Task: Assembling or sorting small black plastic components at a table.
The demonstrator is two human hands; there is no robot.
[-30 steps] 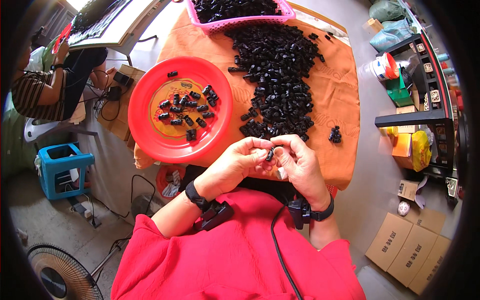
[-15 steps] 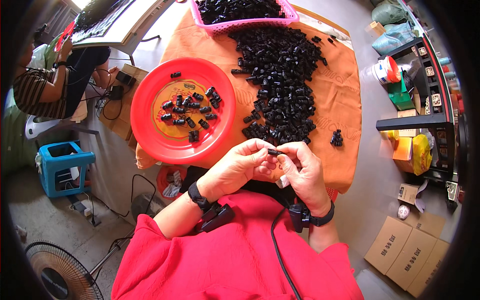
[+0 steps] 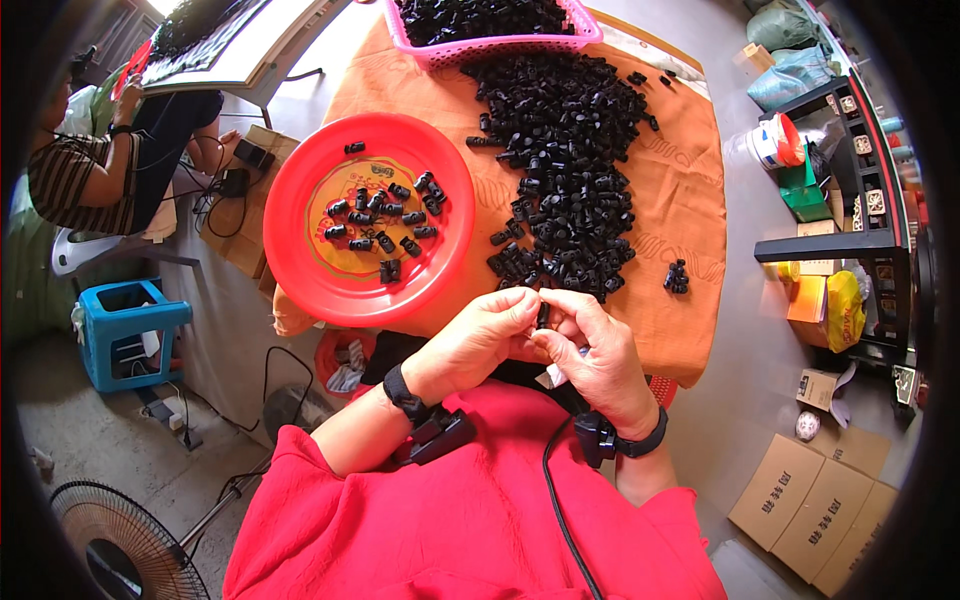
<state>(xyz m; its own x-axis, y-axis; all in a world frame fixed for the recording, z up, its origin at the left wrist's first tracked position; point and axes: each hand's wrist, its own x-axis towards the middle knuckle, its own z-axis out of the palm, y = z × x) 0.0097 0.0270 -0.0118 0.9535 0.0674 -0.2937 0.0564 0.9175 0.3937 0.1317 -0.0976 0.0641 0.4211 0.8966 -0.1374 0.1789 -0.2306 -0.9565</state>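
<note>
Black against an orange cloth (image 3: 680, 230), a small black piece (image 3: 543, 315) sits pinched between the fingertips of both my hands, in front of my body and on the near side of a heap of loose pieces (image 3: 565, 170). The likeliest mishap is a slip — the piece is slight and looks smooth, and an uneven squeeze from one side could shoot it into the heap, where it would be hard to tell from the rest, or down into my lap. A stray swing of my left forearm could also catch the red plate (image 3: 285, 230) just beyond it and set the pieces on the plate (image 3: 375, 205) rolling. The dark cable (image 3: 560, 510) down my red top (image 3: 460, 520) might snag if I reach too far. My left hand (image 3: 478, 335) angles in from the lower left, fingers curled, thumb and forefinger closed together at the piece's edge; how much of it they cover is hidden. My right hand (image 3: 592, 350) leans in opposite, thumb and forefinger gripping the piece from the right — the other fingers folded behind. Both elbows are bent, the strapped wrists low and close to my body. A whitish scrap (image 3: 552, 376) shows beneath my right hand, too small to identify.
</note>
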